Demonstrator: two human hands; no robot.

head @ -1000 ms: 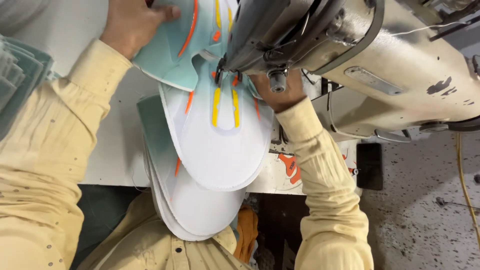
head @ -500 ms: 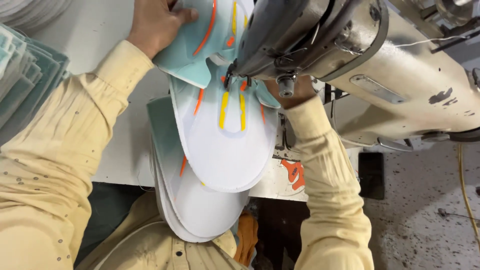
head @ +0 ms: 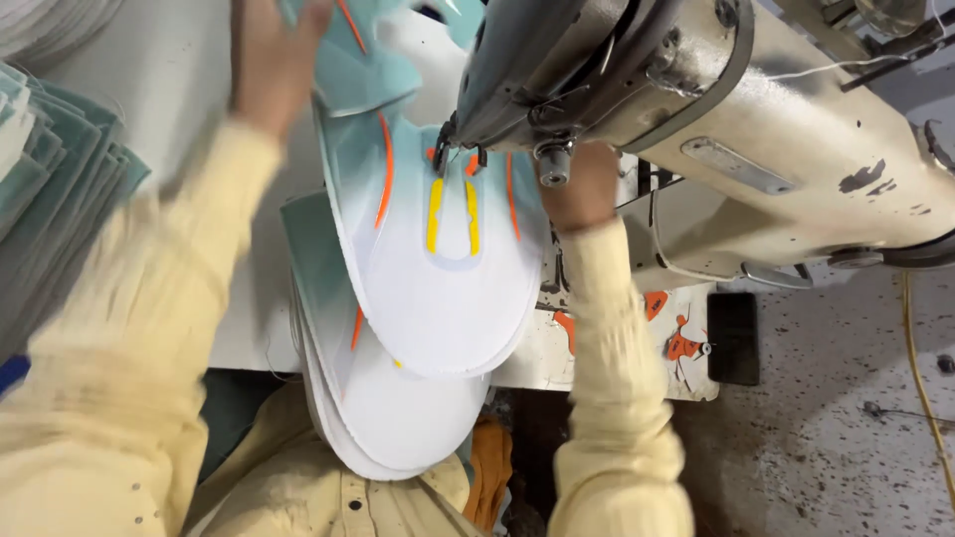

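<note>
Head view: looking down at a sewing machine (head: 776, 129) on a white table (head: 189, 129), with both arms in pale yellow sleeves.
Top piece: a white and teal cut fabric piece (head: 438, 288) with orange and yellow stripes lies under the machine's head; its rounded white end hangs over the table's near edge.
Stack: more pieces of the same shape (head: 388, 418) lie under the top one, fanned out and hanging toward the person's lap.
Left hand: the left hand (head: 274, 60) is blurred, at the far teal end of the top piece; its fingers lie on the fabric, but whether they pinch it or only press it flat I cannot tell.
Right hand: the right hand (head: 587, 189) sits just beside the needle area, mostly hidden under the machine's head; its grip cannot be told.
Needle area: the presser foot (head: 458, 159) stands over the top piece, between the orange stripes.
Left edge: a pile of teal and white cut pieces (head: 50, 179) rests on the table, well apart from the machine.
Floor: speckled grey floor (head: 846, 438) shows on the right.
</note>
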